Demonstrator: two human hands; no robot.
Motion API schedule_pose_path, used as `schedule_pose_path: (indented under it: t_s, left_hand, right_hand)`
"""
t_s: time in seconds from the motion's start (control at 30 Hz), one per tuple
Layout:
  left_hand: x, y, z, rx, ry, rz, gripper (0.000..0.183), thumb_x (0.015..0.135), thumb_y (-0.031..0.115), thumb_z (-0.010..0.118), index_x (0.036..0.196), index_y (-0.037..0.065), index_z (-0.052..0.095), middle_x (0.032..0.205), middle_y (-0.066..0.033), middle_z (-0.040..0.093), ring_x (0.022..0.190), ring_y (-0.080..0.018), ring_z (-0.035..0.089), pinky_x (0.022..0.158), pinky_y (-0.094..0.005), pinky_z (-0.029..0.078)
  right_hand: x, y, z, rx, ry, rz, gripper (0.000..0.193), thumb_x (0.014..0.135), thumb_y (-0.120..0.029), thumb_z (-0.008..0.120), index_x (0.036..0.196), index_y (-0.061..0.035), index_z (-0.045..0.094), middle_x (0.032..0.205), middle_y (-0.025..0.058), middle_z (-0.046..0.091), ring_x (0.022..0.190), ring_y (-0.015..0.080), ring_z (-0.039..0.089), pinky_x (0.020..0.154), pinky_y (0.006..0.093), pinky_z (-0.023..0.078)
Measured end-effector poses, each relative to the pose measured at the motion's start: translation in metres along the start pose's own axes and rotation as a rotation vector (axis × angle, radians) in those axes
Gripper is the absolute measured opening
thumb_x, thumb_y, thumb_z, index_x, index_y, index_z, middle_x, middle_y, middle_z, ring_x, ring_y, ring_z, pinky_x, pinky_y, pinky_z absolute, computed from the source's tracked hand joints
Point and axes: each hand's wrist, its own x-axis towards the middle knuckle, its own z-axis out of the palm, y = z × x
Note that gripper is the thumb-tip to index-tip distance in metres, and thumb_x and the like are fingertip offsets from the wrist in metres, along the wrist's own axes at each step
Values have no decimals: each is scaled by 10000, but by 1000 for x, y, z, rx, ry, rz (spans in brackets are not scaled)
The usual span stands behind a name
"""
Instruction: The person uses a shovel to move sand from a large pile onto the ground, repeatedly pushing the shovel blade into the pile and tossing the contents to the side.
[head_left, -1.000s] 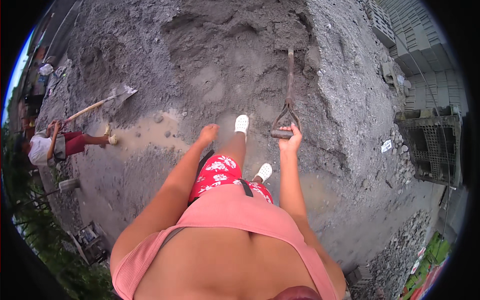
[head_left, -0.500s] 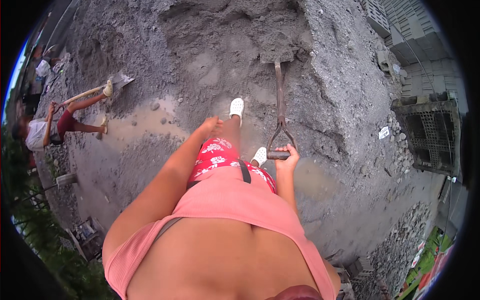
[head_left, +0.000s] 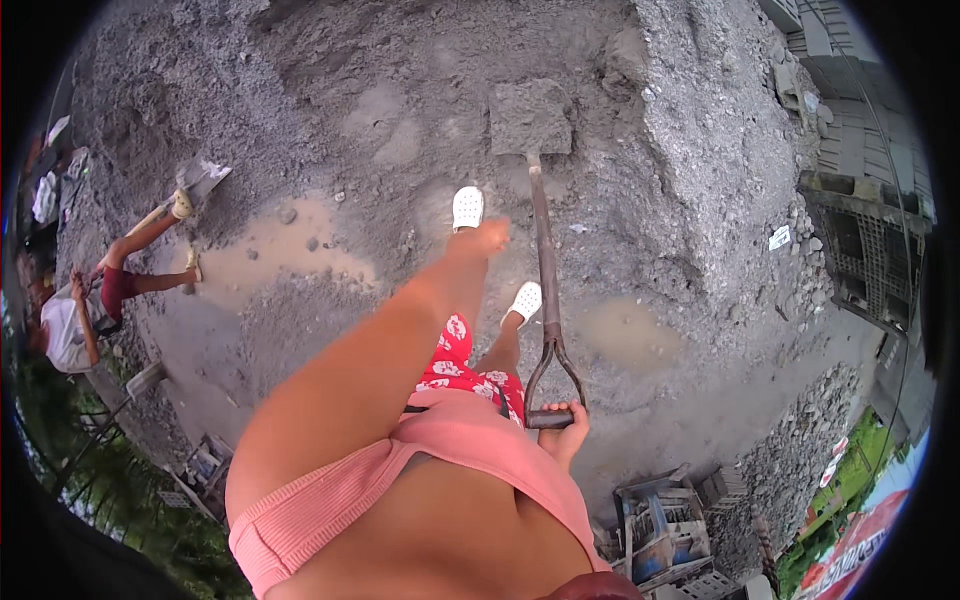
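Note:
A long shovel [head_left: 545, 245] points away from me, its wooden shaft ending in a D-shaped handle near my waist. My right hand [head_left: 568, 432] is wrapped round the crossbar of that handle. Grey wet sand covers the square blade [head_left: 532, 118], which lies on the ground in front of me. My left arm stretches forward, and my left hand [head_left: 488, 238] hovers beside the shaft, apart from it. That hand is blurred and its fingers cannot be made out.
Sand slopes [head_left: 700, 130] rise ahead and to the right. Muddy puddles [head_left: 628, 333] lie on both sides of my white clogs [head_left: 467, 207]. At the left, another person [head_left: 75, 325] stands with a shovel [head_left: 205, 180]. Hollow concrete blocks [head_left: 870, 250] stand at the right.
My left hand has moved forward and right, toward the shaft. My right hand has drawn the handle back, and the blade has come nearer with sand on it.

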Motion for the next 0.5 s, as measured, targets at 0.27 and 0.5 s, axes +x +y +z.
schedule_pose_path:
  t_s: [0.27,0.5]
  left_hand:
    - [124,97,49,-538,148,-349,868,818,663,162,1063,-88,522,1002,-219,547,884,-355,543,783,-434,418]
    - [160,73,51,-743,-177,-545,879,740,767,18,718,26,491,572,-94,495,505,-241,506,517,-397,447]
  right_hand:
    - [-24,33,59,-162,451,-119,120,774,-155,525,713,-79,455,582,25,444,517,160,453,535,321,417]
    - [1,68,66,-133,617,-144,129,766,-83,501,657,-74,433,550,18,408,467,151,416,476,293,374]
